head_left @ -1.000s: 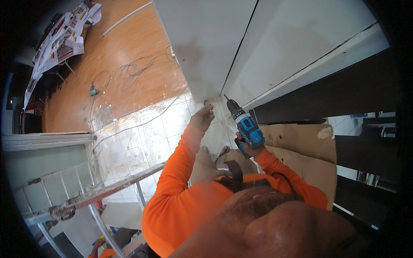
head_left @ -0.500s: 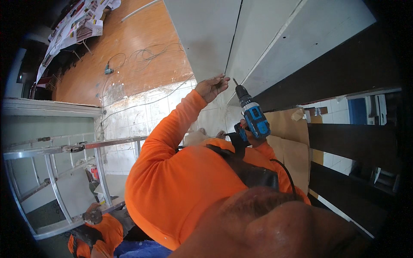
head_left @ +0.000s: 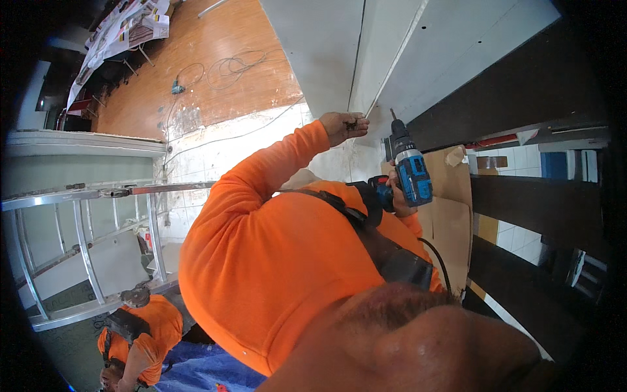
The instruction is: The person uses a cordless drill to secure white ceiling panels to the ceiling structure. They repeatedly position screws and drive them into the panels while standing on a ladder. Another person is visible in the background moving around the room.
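Note:
My right hand point(head_left: 400, 193) is wrapped round the grip of a blue and black cordless drill point(head_left: 413, 173). The drill's thin bit point(head_left: 393, 115) points up and away, close to a pale grey board point(head_left: 450, 55) with dark holes in it. To the left of the bit, my left hand point(head_left: 341, 128) is held palm up with the fingers curled. Several small dark pieces that look like screws point(head_left: 353, 124) lie in it, too small to make out for certain. Its fingertips are near the lower edge of the pale boards.
Dark planks point(head_left: 529, 196) run along the right, beside brown cardboard point(head_left: 447, 196). An aluminium ladder point(head_left: 88, 248) stands at left, with a co-worker in orange point(head_left: 147, 340) beneath. A cable point(head_left: 235, 68) and a green power tool point(head_left: 177, 87) lie on the wood floor point(head_left: 150, 117).
The drill and my right hand have shifted to the right. My left hand has moved slightly right and turned, showing the dark pieces in the palm. The co-worker has bent lower.

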Available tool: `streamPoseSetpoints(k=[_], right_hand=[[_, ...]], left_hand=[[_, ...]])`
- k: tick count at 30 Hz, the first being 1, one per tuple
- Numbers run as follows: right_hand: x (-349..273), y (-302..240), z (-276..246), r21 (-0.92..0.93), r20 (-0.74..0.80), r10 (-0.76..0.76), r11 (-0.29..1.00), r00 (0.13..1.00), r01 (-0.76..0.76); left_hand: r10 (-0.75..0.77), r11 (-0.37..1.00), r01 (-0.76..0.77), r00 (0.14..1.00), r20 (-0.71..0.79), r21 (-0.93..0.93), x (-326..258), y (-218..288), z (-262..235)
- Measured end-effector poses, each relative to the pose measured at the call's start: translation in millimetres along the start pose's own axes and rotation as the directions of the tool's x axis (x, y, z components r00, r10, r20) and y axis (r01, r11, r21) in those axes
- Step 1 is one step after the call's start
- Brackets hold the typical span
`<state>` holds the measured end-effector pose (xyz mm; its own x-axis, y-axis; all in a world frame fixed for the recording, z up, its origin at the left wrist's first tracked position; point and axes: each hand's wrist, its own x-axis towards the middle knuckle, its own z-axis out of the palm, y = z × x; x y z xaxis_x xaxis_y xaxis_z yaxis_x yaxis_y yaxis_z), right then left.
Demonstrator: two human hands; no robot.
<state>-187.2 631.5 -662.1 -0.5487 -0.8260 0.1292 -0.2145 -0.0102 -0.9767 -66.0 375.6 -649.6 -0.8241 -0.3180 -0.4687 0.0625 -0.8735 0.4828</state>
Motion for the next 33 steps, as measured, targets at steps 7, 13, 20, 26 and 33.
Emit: streamPoseSetpoints(k=[7, 13, 20, 26, 33], right_hand=[[-2.4, -26.6, -4.7, 0.111, -0.026, 0.117, 0.987, 0.993, -0.114], [-5.1, -29.6, 8.7, 0.052, -0.008, 0.134, 0.99, 0.991, -0.133], [2.4, -53.0, 30.6, 0.027, -0.077, 0.21, 0.978, 0.975, -0.209], [9.7, -35.9, 36.0, -0.234, -0.086, -0.071, 0.971, 0.994, 0.05], [19.0, -49.3, 56.2, -0.205, -0.122, -0.004, 0.979, 0.992, -0.021]], left_hand=[[-0.062, 0.996, 0.049, 0.982, 0.181, 0.073, -7.0, -9.5, -1.6], [-0.208, 0.976, 0.2, 0.974, 0.093, 0.087, 3.3, -23.2, -9.9], [-0.234, 0.947, 0.254, 0.965, -0.118, 0.196, 14.4, -19.9, -22.5], [-0.204, 0.955, 0.2, 0.979, -0.004, 0.218, 27.0, 16.9, -7.0], [-0.117, 0.982, 0.102, 0.99, 0.083, 0.158, 9.0, 43.4, 11.9]])
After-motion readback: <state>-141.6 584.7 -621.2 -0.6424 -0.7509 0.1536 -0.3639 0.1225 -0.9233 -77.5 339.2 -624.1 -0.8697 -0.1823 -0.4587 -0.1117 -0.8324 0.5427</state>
